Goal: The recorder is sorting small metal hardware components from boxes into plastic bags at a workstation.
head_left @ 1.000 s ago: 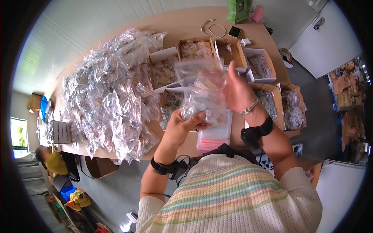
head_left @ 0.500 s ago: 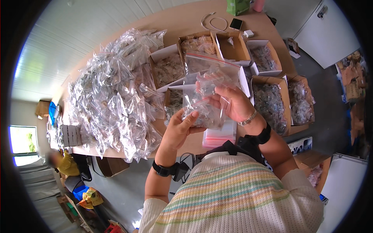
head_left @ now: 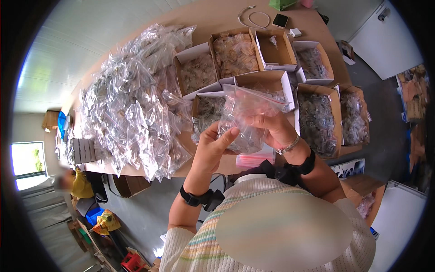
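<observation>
In front of my chest, above the near edge of the table, both hands hold a clear zip-lock bag (head_left: 242, 102) with a red strip along its tilted top. My left hand (head_left: 211, 144) pinches the lower left side, thumb on top. My right hand (head_left: 278, 129) is closed on the right side, with thumb and fingers on the plastic near the strip. Small clear packets seem to be inside the bag; glare hides their contents. Below the hands lies a stack of flat bags with pink-red edges (head_left: 254, 160). An open box of small grey packets (head_left: 209, 109) stands just behind the left hand.
A large heap of filled clear bags (head_left: 136, 109) covers the table's left side. Several open cardboard boxes of small packets stand behind and to the right, including one with tan pieces (head_left: 234, 52) and a nearly bare one (head_left: 275, 54). A cable (head_left: 253, 19) and phone (head_left: 280, 21) lie at the back.
The zip-lock bag's top has come down and tilted to the right. My right hand has shifted from the small packets at the bag's middle to its right side. My left hand keeps its grip.
</observation>
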`<move>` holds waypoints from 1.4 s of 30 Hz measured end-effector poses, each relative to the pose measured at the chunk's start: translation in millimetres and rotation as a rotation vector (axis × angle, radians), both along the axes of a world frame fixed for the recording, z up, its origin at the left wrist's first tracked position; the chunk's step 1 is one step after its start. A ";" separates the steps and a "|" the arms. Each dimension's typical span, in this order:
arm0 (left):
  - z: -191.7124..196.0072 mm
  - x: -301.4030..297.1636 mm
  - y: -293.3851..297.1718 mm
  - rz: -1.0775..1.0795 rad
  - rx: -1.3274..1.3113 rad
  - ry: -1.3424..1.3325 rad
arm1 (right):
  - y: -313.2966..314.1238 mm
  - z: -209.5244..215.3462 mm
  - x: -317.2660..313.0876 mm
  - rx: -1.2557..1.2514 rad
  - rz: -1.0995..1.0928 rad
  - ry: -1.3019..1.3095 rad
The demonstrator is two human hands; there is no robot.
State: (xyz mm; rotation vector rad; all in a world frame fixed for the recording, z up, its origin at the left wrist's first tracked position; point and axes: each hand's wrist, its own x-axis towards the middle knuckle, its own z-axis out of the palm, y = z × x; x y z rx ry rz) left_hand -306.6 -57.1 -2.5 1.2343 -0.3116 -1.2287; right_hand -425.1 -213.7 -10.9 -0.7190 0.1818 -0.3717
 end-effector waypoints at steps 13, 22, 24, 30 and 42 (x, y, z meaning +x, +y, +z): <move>-1.7 0.8 3.7 0.247 -0.085 0.006 | -0.9 -18.6 -9.5 -0.233 0.110 0.288; -9.8 3.9 12.3 0.230 0.023 0.054 | -11.4 4.9 -5.4 0.263 0.160 0.227; -10.2 6.0 13.1 0.241 -0.046 0.101 | -15.8 6.8 -8.4 0.336 0.333 0.037; -12.5 9.2 10.1 0.218 -0.068 0.127 | -18.5 -23.1 -24.7 0.007 0.310 0.008; -3.2 -3.2 -9.3 0.027 -0.050 0.013 | -29.8 -26.1 -21.7 0.346 0.233 0.161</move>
